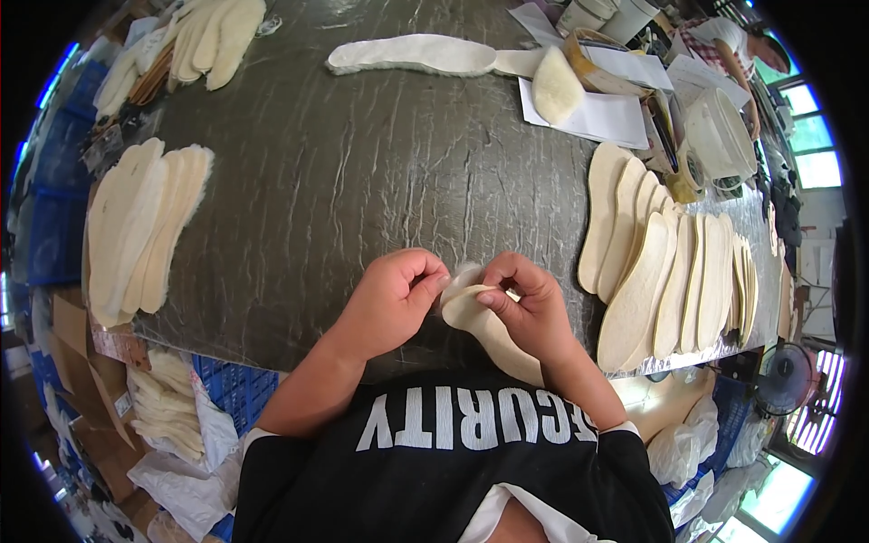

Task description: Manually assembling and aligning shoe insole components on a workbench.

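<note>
Close to my body, at the near edge of the table, a cream insole (496, 339) is held up at a slant. My right hand (536, 306) is closed on its upper end, thumb and fingers pinching the edge. Beside that end, my left hand (391, 297) is closed in a pinch, and whatever sits between its fingertips is too small to make out. A whitish, fluffy bit (466, 273) shows between the two hands, behind the insole's tip. The insole's lower end passes behind my right wrist.
Stacked insoles (149, 235) lie at the left, with overlapping rows of insoles (638, 290) at the right. Far back are a long fleecy piece (412, 56), a fleecy insole (557, 89) on paper, and a white bucket (720, 136). Another person (724, 45) is at the far right.
</note>
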{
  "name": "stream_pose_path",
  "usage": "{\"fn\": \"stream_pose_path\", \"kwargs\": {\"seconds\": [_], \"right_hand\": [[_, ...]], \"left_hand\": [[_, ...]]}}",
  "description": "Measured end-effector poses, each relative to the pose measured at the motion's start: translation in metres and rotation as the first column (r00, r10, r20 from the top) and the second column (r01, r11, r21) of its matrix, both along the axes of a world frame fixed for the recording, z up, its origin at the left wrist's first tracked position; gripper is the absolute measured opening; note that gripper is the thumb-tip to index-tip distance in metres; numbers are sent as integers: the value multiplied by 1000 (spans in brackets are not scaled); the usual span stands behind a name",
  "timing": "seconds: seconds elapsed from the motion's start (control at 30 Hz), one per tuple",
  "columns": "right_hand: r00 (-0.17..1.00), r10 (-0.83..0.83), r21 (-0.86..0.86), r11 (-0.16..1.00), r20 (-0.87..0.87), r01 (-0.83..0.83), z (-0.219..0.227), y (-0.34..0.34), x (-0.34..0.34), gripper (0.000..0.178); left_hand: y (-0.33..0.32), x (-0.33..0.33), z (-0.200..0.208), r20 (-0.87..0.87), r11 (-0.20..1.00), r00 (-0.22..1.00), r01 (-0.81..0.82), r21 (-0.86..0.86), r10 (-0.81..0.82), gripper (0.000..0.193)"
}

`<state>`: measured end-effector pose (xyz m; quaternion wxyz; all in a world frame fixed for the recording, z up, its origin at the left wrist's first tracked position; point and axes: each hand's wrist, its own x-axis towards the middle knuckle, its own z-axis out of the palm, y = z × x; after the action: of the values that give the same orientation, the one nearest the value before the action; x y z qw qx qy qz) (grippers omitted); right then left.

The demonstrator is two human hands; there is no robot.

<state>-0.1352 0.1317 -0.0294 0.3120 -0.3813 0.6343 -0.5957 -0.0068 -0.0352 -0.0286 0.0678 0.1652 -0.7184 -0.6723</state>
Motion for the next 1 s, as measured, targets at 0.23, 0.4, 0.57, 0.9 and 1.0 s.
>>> {"fn": "stream_pose_path", "kwargs": {"seconds": [0.23, 0.4, 0.57, 0.9, 1.0], "right_hand": [[1000, -9, 26, 1000, 7, 9, 3, -1, 0, 15], [1000, -16, 39, 999, 18, 16, 4, -1, 1, 15], [998, -22, 45, 999, 52, 19, 4, -1, 1, 15], [998, -59, 47, 997, 37, 58, 3, -1, 2, 15], [996, -84, 37, 996, 9, 83, 1, -1, 4, 14]], "left_hand": [[0, 0, 9, -10, 999, 1000, 22, 30, -22, 9], [0, 1, 11, -26, 999, 998, 52, -4, -52, 10], [1, 1, 15, -35, 998, 998, 62, 9, -61, 10], [5, 2, 13, -42, 999, 998, 42, 13, -41, 8], [9, 6, 12, -34, 986, 999, 32, 164, -27, 4]]}}
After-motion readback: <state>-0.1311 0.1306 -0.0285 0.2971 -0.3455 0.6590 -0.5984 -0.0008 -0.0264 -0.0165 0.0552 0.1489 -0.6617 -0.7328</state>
